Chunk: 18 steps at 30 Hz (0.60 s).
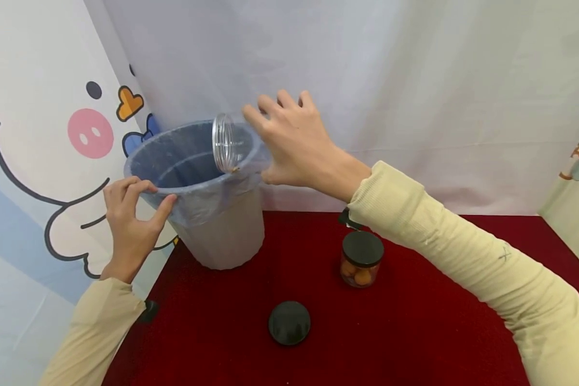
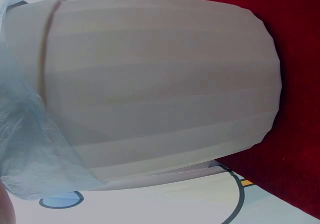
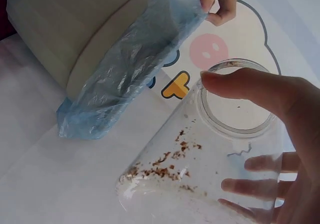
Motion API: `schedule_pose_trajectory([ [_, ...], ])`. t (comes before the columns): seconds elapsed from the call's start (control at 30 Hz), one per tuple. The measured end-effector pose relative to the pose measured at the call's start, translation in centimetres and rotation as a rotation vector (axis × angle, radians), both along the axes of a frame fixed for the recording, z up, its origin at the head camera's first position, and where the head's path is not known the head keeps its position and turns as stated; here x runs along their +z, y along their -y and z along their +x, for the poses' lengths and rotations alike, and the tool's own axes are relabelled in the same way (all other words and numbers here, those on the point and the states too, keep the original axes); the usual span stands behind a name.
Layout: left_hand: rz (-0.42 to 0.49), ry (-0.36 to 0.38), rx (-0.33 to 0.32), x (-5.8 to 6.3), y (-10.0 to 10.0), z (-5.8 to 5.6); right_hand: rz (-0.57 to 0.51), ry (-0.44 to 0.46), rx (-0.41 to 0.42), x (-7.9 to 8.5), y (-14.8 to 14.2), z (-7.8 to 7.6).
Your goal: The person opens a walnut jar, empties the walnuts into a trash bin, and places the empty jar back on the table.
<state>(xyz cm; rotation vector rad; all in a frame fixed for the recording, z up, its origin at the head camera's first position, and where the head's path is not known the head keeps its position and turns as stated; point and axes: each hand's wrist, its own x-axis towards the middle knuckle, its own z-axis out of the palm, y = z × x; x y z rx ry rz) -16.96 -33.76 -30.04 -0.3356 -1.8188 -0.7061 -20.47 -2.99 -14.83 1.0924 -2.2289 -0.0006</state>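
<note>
My right hand [image 1: 294, 139] grips a clear jar [image 1: 225, 143] tipped on its side, its open mouth over the edge of the trash bin [image 1: 222, 236]. Brown crumbs [image 3: 165, 171] cling inside the jar's wall in the right wrist view. A thin blue bag [image 1: 202, 201] lines the bin and folds down over its rim. With thumb and fingers, my left hand [image 1: 132, 214] pinches the bagged rim at the near left. The left wrist view mostly shows the bin's pale ribbed side, with only a sliver of that hand.
On the red tabletop [image 1: 415, 321] lies a round black lid [image 1: 289, 323]. To its right and farther back stands a small jar [image 1: 361, 262] with a black lid and orange-brown pieces inside. A white curtain [image 1: 439, 107] hangs behind, and a cartoon-printed panel [image 1: 34, 134] stands left of the bin.
</note>
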Motion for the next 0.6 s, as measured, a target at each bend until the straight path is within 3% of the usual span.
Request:
schedule_pose_trajectory([
  [0.3,0.002,0.001,-0.012,0.1,-0.3,-0.1,-0.049,0.057,-0.013,-0.2,-1.3,0.9],
  [0.6,0.013,-0.01,-0.041,1.5,-1.9,1.2,-0.127,0.083,0.003,-0.7,-3.0,1.8],
])
